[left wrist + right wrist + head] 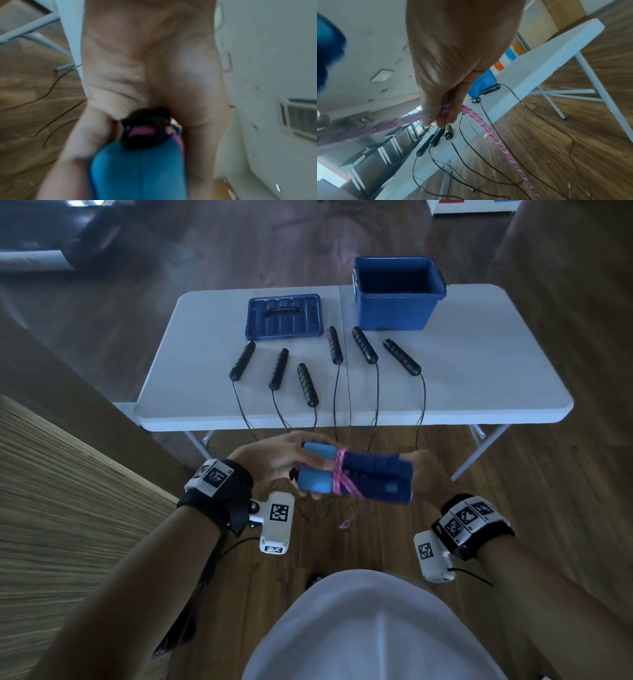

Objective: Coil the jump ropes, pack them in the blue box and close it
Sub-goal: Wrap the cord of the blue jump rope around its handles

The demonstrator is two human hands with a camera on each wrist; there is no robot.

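My left hand [274,460] grips the two light-and-dark blue handles [356,477] of a jump rope, held side by side below the table's near edge. A pink rope [340,477] is wound round them; its loose end [347,522] dangles toward the floor. My right hand [423,474] sits behind the handles' dark ends and pinches the pink rope [445,110] between thumb and fingers. The open blue box [397,292] stands at the table's back right, its lid [284,316] lying flat to its left. Several black-handled ropes [335,345] lie on the table [479,364].
Thin black cords [488,155] hang over the table's near edge and loop on the wooden floor. A folding leg [479,450] stands under the table to the right. A wooden counter [68,491] is on my left.
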